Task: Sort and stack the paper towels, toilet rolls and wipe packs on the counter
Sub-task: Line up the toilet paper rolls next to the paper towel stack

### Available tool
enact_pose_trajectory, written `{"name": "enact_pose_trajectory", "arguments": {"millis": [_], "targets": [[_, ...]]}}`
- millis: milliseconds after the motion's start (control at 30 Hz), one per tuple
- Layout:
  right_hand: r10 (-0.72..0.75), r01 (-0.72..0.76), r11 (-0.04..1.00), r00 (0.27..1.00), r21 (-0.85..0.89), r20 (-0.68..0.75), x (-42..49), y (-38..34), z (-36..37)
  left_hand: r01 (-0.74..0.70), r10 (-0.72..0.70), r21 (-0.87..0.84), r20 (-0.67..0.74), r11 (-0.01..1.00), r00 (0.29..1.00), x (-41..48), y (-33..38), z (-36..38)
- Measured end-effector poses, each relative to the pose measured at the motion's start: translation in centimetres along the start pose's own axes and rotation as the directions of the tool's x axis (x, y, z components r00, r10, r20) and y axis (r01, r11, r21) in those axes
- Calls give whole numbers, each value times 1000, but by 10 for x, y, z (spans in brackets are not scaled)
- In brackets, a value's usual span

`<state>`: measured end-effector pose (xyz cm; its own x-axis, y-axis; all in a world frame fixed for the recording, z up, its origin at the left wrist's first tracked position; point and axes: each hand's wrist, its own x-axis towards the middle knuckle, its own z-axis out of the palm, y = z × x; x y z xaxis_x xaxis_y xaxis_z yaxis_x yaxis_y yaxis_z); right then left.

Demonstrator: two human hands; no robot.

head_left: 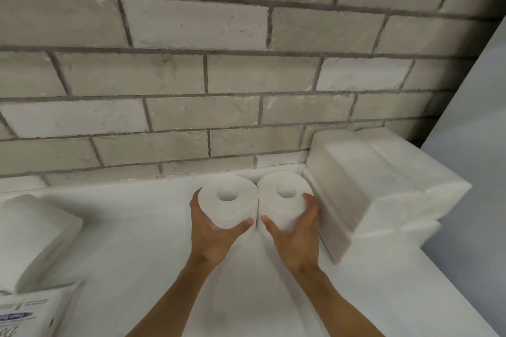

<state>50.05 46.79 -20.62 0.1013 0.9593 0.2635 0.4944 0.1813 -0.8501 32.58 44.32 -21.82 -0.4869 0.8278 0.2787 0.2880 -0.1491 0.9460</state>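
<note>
Two white toilet rolls stand upright side by side, touching, on the white counter (pixel 137 241) close to the brick wall. My left hand (pixel 212 230) grips the left roll (pixel 228 201) from the front, thumb and fingers wrapped round its side. Around the right roll (pixel 284 197) curls my right hand (pixel 294 230), its fingers between the roll and a stack of white folded paper towel packs (pixel 377 189) on the right. At the left edge lies another white pack (pixel 35 238), tilted.
A printed wipe or tissue pack (pixel 27 314) sits at the bottom left corner. The grey brick wall (pixel 219 76) runs along the back of the counter. A white panel (pixel 479 145) rises at the right, past the counter's right edge.
</note>
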Motion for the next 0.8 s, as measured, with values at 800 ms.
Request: {"name": "enact_pose_trajectory", "arguments": {"millis": [800], "targets": [[-496, 452, 814, 868, -364, -32, 13, 21, -18, 133, -142, 110, 81, 985, 987, -21, 1, 12]]}}
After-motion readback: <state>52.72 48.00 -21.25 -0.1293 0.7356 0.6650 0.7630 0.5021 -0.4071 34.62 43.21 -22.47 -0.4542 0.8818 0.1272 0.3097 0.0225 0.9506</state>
